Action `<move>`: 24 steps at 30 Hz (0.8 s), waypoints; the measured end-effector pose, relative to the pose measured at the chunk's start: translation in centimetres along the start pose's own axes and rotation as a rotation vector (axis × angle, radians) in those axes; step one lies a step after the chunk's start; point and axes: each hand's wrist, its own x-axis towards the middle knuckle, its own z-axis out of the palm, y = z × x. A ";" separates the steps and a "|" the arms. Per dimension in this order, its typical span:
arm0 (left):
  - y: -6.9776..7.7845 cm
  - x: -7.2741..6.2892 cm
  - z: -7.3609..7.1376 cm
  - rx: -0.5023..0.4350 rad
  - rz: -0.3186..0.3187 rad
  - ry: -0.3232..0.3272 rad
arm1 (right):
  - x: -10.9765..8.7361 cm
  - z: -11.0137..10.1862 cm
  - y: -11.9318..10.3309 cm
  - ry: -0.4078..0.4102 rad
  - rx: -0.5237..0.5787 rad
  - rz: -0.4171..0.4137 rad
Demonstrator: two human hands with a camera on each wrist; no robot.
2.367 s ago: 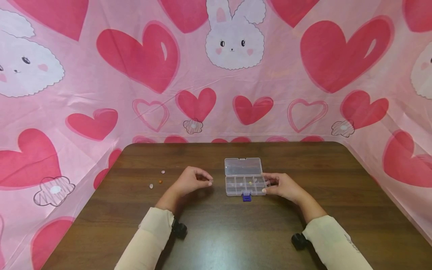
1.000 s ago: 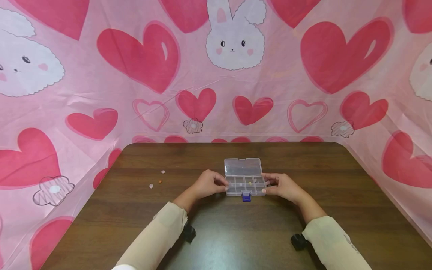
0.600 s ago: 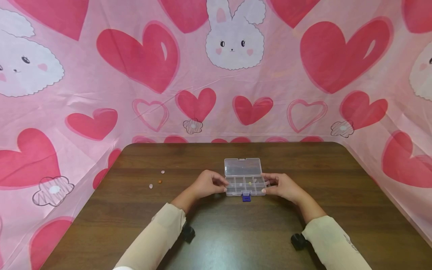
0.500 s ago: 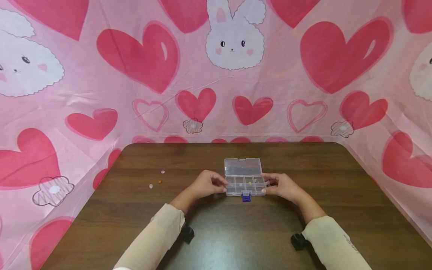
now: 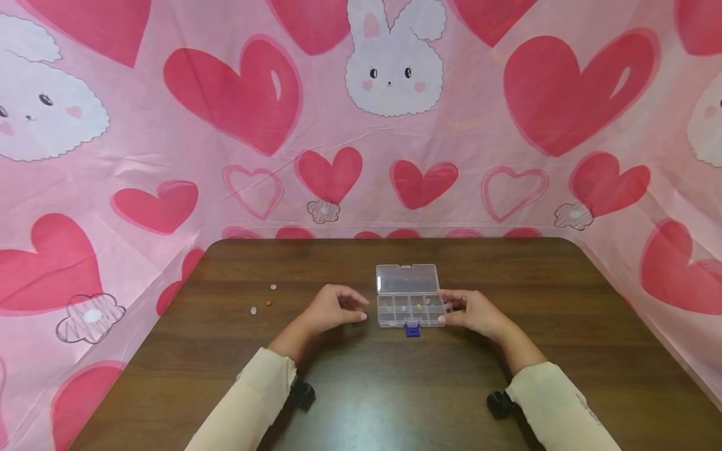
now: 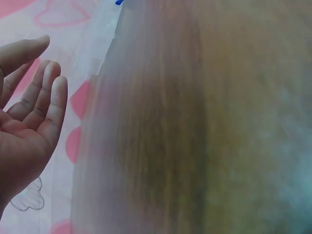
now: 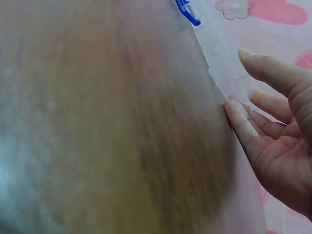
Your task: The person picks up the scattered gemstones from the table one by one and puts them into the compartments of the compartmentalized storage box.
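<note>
A clear plastic compartment box (image 5: 385, 323) stands on the table with its lid (image 5: 406, 279) raised at the back and a blue latch (image 5: 413, 330) at the front. Small pieces lie in some compartments, among them a yellow one (image 5: 418, 307). My right hand (image 5: 478, 311) holds the box's right end between thumb and fingers; the right wrist view shows these fingers at the box corner (image 7: 229, 90). Just left of the box, apart from it, is my left hand (image 5: 331, 308). Its fingers are loosely bent with nothing visible between them, as the left wrist view also shows.
Three small bead-like pieces lie on the brown wooden table (image 5: 361, 376) at the left: an orange one (image 5: 269, 303), a pale one (image 5: 253, 311) and a pinkish one (image 5: 273, 287). A pink heart-and-rabbit cloth (image 5: 389, 138) hangs behind the table.
My left hand moved right to the box's left end, stayed there, then drew back left off it. The right hand has kept its hold on the box.
</note>
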 end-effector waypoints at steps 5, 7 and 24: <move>-0.2 -0.6 -0.6 -0.017 0.002 -0.001 | 0.1 0.0 0.0 0.003 -0.006 -0.013; -0.3 -0.9 -0.8 -0.011 0.007 0.002 | 0.1 0.0 0.1 0.002 -0.007 -0.011; -1.2 -3.7 -2.8 -0.034 0.010 0.071 | 0.1 0.1 0.1 0.002 -0.002 -0.005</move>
